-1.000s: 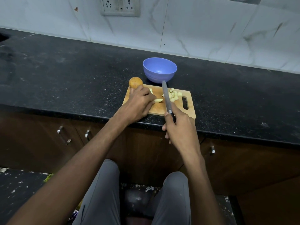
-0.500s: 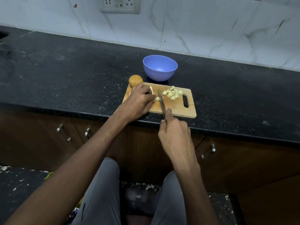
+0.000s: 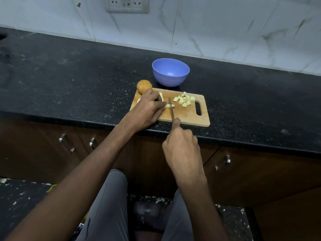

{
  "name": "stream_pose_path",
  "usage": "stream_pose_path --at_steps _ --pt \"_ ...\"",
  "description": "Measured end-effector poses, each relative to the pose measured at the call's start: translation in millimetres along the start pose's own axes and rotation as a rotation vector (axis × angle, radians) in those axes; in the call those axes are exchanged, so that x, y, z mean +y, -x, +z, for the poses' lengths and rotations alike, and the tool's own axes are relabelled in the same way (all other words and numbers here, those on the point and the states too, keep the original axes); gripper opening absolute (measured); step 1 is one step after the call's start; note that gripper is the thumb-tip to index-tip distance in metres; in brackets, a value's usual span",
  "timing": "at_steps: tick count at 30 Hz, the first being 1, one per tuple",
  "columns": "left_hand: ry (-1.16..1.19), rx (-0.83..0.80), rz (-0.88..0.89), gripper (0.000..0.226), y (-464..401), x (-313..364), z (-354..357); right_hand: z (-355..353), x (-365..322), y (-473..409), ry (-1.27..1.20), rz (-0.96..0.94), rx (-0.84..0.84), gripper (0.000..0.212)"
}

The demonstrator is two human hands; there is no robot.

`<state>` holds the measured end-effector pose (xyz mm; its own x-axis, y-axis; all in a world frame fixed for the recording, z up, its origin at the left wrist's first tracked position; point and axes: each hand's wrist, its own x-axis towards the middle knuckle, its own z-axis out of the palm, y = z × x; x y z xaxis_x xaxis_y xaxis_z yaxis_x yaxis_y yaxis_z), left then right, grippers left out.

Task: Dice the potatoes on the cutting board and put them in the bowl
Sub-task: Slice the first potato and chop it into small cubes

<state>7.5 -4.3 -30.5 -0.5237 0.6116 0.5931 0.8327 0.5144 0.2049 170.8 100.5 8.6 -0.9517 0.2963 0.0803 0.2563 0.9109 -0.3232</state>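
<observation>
- On the cutting board point(image 3: 187, 115), which lies at the front edge of the dark desk point(image 3: 69, 80), the left hand point(image 3: 147, 110) presses a pale potato strip point(image 3: 167, 106) flat, fingers curled over it with the tips just left of the blade.
- Toward the person from the board, the right hand point(image 3: 180, 145) grips the knife point(image 3: 171, 109) by its handle, forefinger laid along the top; the blade stands on edge across the strip's free end.
- Toward the board's slot-handle end sits a loose heap of diced potato point(image 3: 185, 100), well clear of both hands.
- At the board's far left corner rests a whole potato point(image 3: 144, 86), unpeeled and round, touching or just beside the left hand's knuckles; which, I cannot tell.
- Just beyond the board's far edge stands the blue bowl point(image 3: 170, 72), upright and, as far as its inside shows, holding nothing yet.
- Judged from this, the dicing is partway done and nothing has gone to the bowl.
- Raw potato is probably firm and stiff, so it should cut cleanly, but its cut faces are likely wet and slippery; holding it down from above, tips tucked back from the blade, seems safest.
- Cubes are light and scatter easily; scooping them together should suit better than pinching singly.
- The round one may roll, so it wants a flat face cut first.
</observation>
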Motion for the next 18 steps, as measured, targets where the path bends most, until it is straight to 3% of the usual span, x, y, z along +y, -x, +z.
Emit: stream_pose_path --at_steps 6,18 --pt "0.019 -0.011 -0.011 0.021 0.7 -3.5 2.2 -9.7 -7.6 -12.5 0.013 -0.011 -0.059 0.044" --pt "0.155 0.000 -0.184 0.037 0.9 4.9 -8.2 -10.9 13.5 -25.3 -0.269 0.043 -0.080 0.042"
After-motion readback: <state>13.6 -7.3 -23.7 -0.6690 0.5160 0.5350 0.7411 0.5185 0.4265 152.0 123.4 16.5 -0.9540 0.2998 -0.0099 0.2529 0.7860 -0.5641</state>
